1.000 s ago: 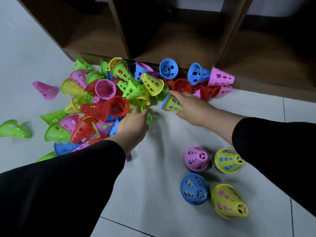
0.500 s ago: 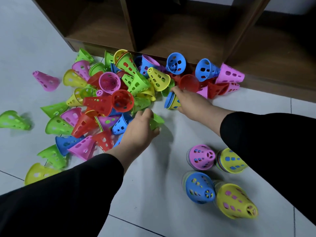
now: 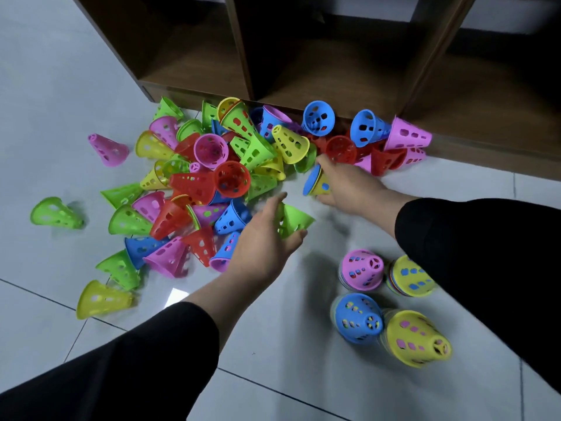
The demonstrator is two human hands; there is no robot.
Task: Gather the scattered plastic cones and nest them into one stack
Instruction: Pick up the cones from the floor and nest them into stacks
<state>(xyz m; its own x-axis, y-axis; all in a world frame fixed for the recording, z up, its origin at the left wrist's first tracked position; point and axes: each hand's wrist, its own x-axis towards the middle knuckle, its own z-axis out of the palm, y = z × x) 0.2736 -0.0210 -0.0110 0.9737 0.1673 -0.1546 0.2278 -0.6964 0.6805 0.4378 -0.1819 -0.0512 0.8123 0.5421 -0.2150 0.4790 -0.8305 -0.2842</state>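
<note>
A heap of perforated plastic cones (image 3: pixel 218 177) in green, pink, yellow, red and blue lies on the floor against the shelf. My left hand (image 3: pixel 264 241) holds a green cone (image 3: pixel 293 221) at the heap's near right edge. My right hand (image 3: pixel 349 183) grips a small nested stack, yellow with a blue rim (image 3: pixel 317 185), beside a red cone (image 3: pixel 341 148). Several short nested stacks stand at the lower right: pink-topped (image 3: pixel 361 270), yellow-topped (image 3: pixel 409 276), blue-topped (image 3: pixel 356 317) and a tilted yellow one (image 3: pixel 416 338).
A dark wooden shelf unit (image 3: pixel 303 56) with open compartments stands behind the heap. Stray cones lie to the left: pink (image 3: pixel 107 148), green (image 3: pixel 54 212) and yellow (image 3: pixel 101 299). The floor (image 3: pixel 288 375) is pale grey tile.
My left hand has drawn the green cone out of the heap toward the right. My right hand has stayed on its small stack at the heap's edge. The camera moved closer.
</note>
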